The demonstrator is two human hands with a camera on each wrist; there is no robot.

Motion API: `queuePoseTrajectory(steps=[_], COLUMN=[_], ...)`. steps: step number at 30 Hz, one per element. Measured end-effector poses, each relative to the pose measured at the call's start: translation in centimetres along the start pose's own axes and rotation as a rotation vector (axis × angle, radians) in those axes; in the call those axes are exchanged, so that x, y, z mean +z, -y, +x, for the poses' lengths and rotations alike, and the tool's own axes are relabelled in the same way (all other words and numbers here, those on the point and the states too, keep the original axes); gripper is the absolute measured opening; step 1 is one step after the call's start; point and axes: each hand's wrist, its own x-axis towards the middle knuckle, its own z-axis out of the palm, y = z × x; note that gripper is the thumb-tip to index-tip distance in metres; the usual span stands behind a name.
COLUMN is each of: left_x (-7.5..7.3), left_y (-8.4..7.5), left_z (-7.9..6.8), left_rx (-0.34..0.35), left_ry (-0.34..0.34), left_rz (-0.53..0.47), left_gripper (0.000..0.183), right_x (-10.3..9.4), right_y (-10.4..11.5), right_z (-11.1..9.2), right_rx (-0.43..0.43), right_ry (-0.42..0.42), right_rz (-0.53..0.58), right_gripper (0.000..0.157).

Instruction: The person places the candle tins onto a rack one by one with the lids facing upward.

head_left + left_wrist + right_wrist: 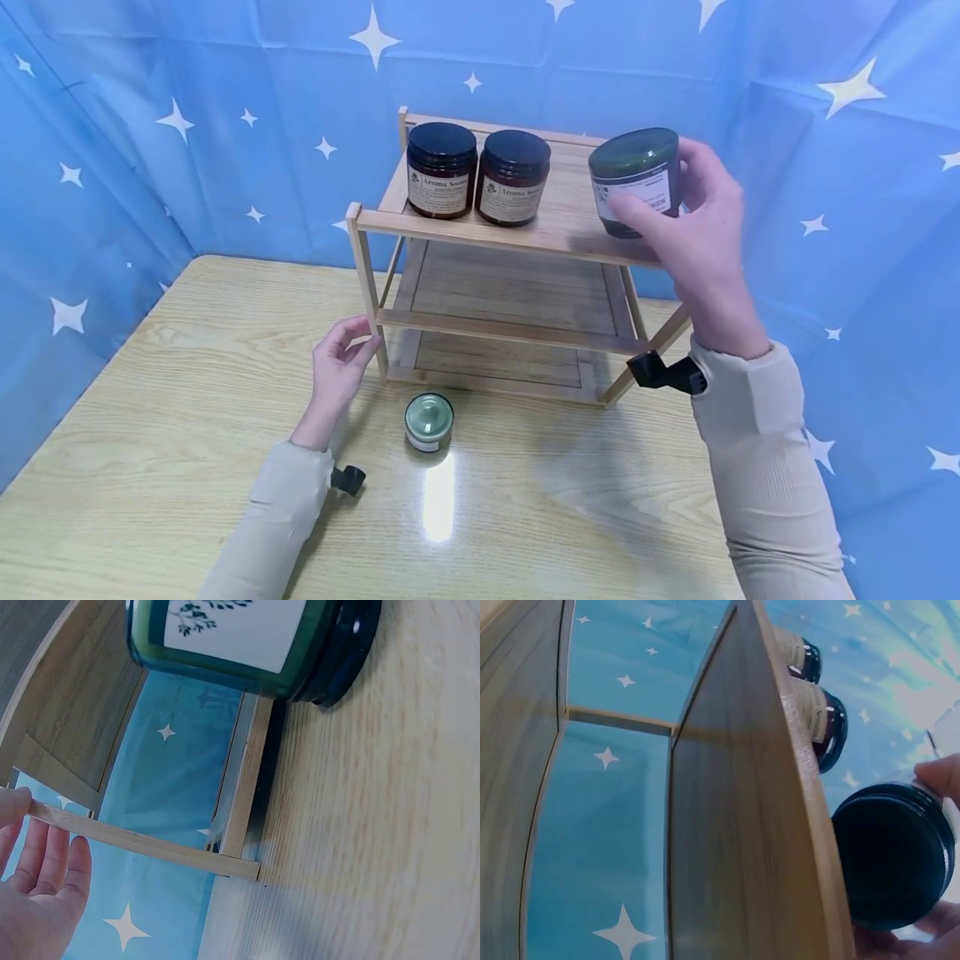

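Note:
My right hand (pixel 705 225) grips a green glass jar (pixel 637 179) at the right end of the wooden rack's top shelf (pixel 573 187). The jar is tilted and its label text reads upside down; its dark round end (pixel 889 855) faces the right wrist camera. Whether it touches the shelf, I cannot tell. With thumb and fingers, my left hand (pixel 341 362) holds the rack's front left leg (pixel 142 841). Two dark jars with black lids, one on the left (pixel 441 171) and one beside it (pixel 513 179), stand upright on the top shelf.
Another green jar (pixel 429 421) stands on the wood-grain table (pixel 187 467), in front of the rack and right of my left hand. Lower down, the rack has a middle shelf (pixel 510 287) and a bottom shelf (pixel 495 362). A blue star-patterned curtain (pixel 285 100) hangs behind.

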Motion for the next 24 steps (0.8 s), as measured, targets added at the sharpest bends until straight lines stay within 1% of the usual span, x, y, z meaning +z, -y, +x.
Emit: queuePoseTrajectory(steps=[3, 9, 13, 16, 18, 22, 24], left_x=[0.0, -0.1, -0.1, -0.2, -0.2, -0.1, 0.0], left_y=[0.0, 0.0, 0.1, 0.0, 0.0, 0.0, 0.0], left_z=[0.0, -0.1, -0.1, -0.1, -0.1, 0.0, 0.0], left_rx=[0.0, 0.001, 0.001, 0.001, -0.006, -0.021, -0.021], left_ry=[0.001, -0.004, 0.016, 0.023, 0.017, 0.002, -0.001], left_rz=[-0.005, -0.01, 0.009, 0.021, 0.018, 0.002, 0.0], left_gripper=[0.025, 0.025, 0.025, 0.025, 0.026, 0.026, 0.025], right_x=[0.2, 0.5, 0.5, 0.5, 0.6, 0.7, 0.7], right_y=[-0.3, -0.6, -0.6, -0.6, -0.6, -0.7, -0.7], right_z=[0.2, 0.6, 0.7, 0.9, 1.0, 1.3, 1.4], right_rx=[0.005, 0.028, 0.016, 0.03, 0.025, 0.001, -0.007], right_ry=[0.004, -0.033, -0.039, -0.038, -0.05, -0.08, -0.081], right_rz=[0.018, 0.065, 0.113, 0.151, 0.148, 0.107, 0.105], right_gripper=[0.049, 0.052, 0.05, 0.052, 0.052, 0.051, 0.051])
